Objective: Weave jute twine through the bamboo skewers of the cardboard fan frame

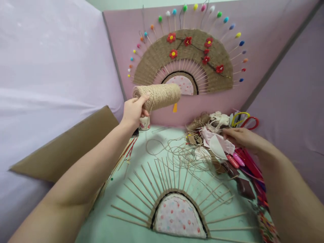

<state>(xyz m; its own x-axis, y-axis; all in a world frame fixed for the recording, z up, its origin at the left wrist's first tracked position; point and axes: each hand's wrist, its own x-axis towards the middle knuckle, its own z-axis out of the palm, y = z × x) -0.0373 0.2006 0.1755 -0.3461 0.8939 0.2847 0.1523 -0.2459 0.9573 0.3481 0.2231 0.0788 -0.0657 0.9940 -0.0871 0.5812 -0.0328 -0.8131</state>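
Observation:
My left hand (136, 109) grips a thick spool of beige twine (164, 96) by its near end, holding it in the air above the table. My right hand (236, 135) reaches into the craft pile at the right, fingers drawn together beside pale fabric scraps (219, 143); what they hold, if anything, is hidden. Loose twine (174, 148) lies tangled on the table between my hands. Nearer to me rests a half-round fan base (177, 216) with a dotted white centre, a dark curved band and thin sticks (141, 182) fanning outward.
A finished fan (152, 67) with red flowers and coloured pompom tips hangs on the pink back panel (116, 27). Scissors (244, 120) with yellow and red handles lie at the right. At the left are a brown board (76, 145) and a bundle of sticks (118, 162).

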